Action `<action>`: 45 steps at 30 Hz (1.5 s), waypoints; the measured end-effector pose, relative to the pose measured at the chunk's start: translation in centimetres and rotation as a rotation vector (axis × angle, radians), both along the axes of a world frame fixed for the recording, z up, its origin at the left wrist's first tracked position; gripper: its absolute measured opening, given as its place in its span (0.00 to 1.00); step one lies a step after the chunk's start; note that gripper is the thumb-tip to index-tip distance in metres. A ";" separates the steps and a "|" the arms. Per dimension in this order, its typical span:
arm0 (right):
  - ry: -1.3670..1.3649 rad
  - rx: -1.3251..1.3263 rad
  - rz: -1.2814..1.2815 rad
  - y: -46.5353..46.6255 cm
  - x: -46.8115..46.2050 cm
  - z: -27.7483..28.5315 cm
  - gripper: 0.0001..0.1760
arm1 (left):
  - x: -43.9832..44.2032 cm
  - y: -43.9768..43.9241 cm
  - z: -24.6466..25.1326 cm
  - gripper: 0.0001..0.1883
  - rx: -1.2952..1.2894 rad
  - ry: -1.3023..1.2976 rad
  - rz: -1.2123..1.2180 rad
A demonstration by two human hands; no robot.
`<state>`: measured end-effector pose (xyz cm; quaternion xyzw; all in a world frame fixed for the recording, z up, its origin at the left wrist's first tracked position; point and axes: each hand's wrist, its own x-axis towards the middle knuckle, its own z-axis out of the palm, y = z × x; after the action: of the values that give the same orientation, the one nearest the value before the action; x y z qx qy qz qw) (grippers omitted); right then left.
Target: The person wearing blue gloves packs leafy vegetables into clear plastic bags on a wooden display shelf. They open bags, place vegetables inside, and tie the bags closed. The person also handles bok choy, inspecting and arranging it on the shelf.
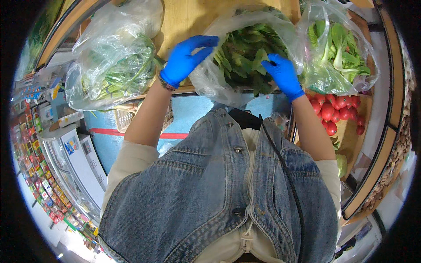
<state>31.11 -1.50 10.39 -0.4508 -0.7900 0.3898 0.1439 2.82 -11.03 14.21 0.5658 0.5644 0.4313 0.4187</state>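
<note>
A clear plastic bag (pixel 210 77) stands open before me, with dark leafy greens (pixel 246 62) inside. My right hand (pixel 283 74), in a blue glove, has its thumb and fingers closed on a green leaf at the bag's right side. At the bag's left rim is my left hand (pixel 189 59), also blue-gloved, its thumb and fingers apart and seemingly holding nothing. Left of it lies another clear bag (pixel 111 69) of green vegetables with long stalks. A third clear bag (pixel 338 52), to the right, holds bok choy (pixel 338 60) with pale stems.
The bags rest on a wooden counter (pixel 184 16). Red tomatoes (pixel 329 111) lie on wood by my right forearm. Below the counter's edge at left, a pale plastic basket (pixel 123 120) stands on the blue floor (pixel 190 110). A white refrigerated case (pixel 75 154) is farther left.
</note>
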 end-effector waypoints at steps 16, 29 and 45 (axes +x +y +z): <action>0.845 -0.341 -0.216 -2.7 15.0 21.7 0.18 | 19.0 4.7 0.5 0.42 -0.868 -1.103 -0.808; 0.846 0.189 -0.993 -9.2 28.0 18.3 0.17 | 29.8 7.3 8.2 0.24 -0.331 -1.166 -0.697; 0.873 -0.137 -0.735 -10.3 18.9 9.2 0.21 | 32.8 4.3 5.8 0.34 0.101 -0.503 -0.550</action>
<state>50.01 -11.79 19.64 -0.5015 -0.4217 0.5143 0.5534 35.63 -6.68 19.98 0.5925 0.2487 0.4556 0.6161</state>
